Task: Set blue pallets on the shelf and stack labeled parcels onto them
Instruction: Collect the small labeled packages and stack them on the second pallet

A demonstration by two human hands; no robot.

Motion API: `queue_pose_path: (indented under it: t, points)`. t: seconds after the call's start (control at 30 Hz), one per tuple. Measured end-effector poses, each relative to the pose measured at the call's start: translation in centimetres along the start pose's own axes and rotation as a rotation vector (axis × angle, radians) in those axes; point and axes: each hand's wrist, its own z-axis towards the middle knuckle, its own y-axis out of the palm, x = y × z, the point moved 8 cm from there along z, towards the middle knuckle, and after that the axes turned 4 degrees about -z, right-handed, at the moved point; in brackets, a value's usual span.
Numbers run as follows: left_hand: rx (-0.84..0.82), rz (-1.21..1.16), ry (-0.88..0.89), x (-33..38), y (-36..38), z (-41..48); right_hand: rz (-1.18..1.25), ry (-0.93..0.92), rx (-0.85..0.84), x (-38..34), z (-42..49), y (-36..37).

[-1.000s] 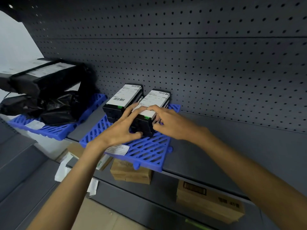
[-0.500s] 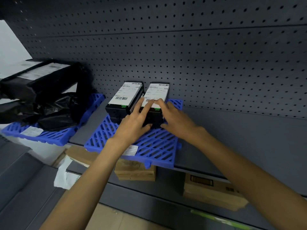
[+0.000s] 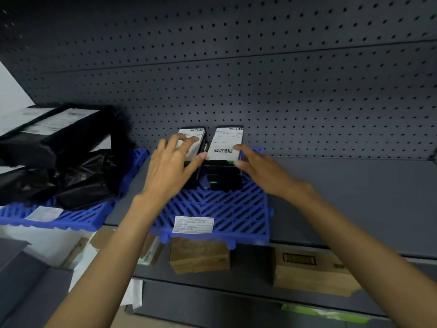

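Our left hand (image 3: 173, 164) spread over the left parcel (image 3: 192, 147), right hand (image 3: 262, 170) spread beside the right parcel (image 3: 225, 147), 2 parcels on the blue pallet (image 3: 227, 211) at the shelf (image 3: 343, 197) back edge

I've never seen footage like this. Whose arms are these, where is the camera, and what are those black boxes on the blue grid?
There is no machine here: a person wears a wide-angle camera on the head, so you look down along their own bare arms. The left hand and right hand reach toward a grey shelf backed by a pegboard wall.

On the shelf lies a blue pallet, a plastic grid with a small paper tag. At its back stand two black parcels side by side, each with a white barcode label on top: the left parcel and the right parcel. Both hands are open, fingers spread at the parcels, and neither hand grips anything.

Further left, a second blue pallet carries parcels in black bags. Cardboard boxes sit on the shelf below.
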Motion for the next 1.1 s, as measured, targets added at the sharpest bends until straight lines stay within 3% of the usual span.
queue_pose_path:
  t: [0.07,0.2,0.5,0.73,1.1]
  points:
    - [-0.097,-0.047,-0.119,-2.3,1.5,0.5,0.046,0.032,0.027,-0.2,0.0,0.3]
    - [-0.256,-0.365,-0.278,-5.2,4.2,0.8,0.224,0.152,0.037,-0.4,0.8,1.3]
    - [-0.278,-0.429,-0.245,-4.8,5.4,1.3,0.332,0.242,0.097,-1.5,3.1,3.3]
    - [-0.334,-0.497,-0.240,-4.3,5.7,1.0,0.196,0.283,0.114,-2.2,3.2,3.9]
    - [-0.360,-0.528,-0.173,-4.5,6.0,1.1,0.173,0.342,0.119,-2.7,3.4,4.0]
